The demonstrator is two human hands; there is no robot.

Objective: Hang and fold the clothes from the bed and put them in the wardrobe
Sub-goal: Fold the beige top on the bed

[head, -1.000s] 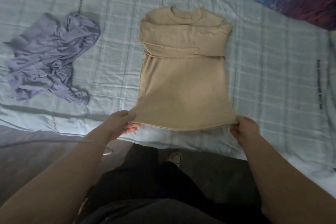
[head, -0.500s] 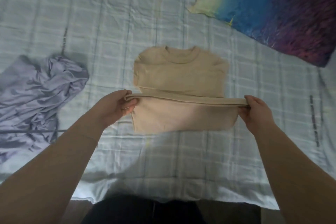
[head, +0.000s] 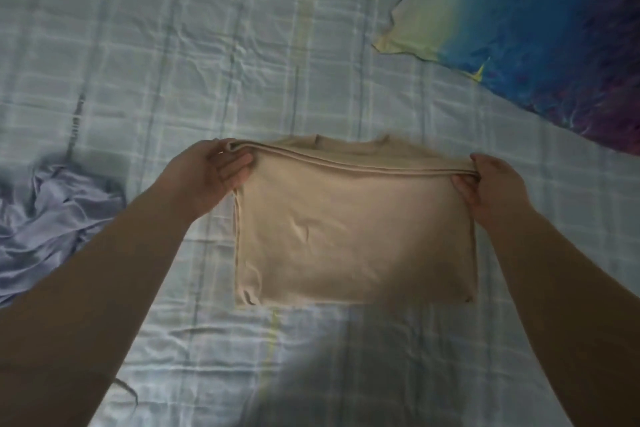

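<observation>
Head view: your left hand and right hand each pinch the hem of the beige top, folded in half on the bed.

**What the view kept back**

The beige top lay doubled over, so its far half was covered by the folded layer. Only a blurred strip of collar showed at the far edge. The left hand and the right hand pinched the raised hem at its corners, and parts of their fingers were hidden behind the cloth. Both forearms ran out of frame at the near edge. The lilac garment was cut off by the left edge, and the multicoloured cloth by the top and right edges. A dark print on the bed sheet was too smeared to read
</observation>
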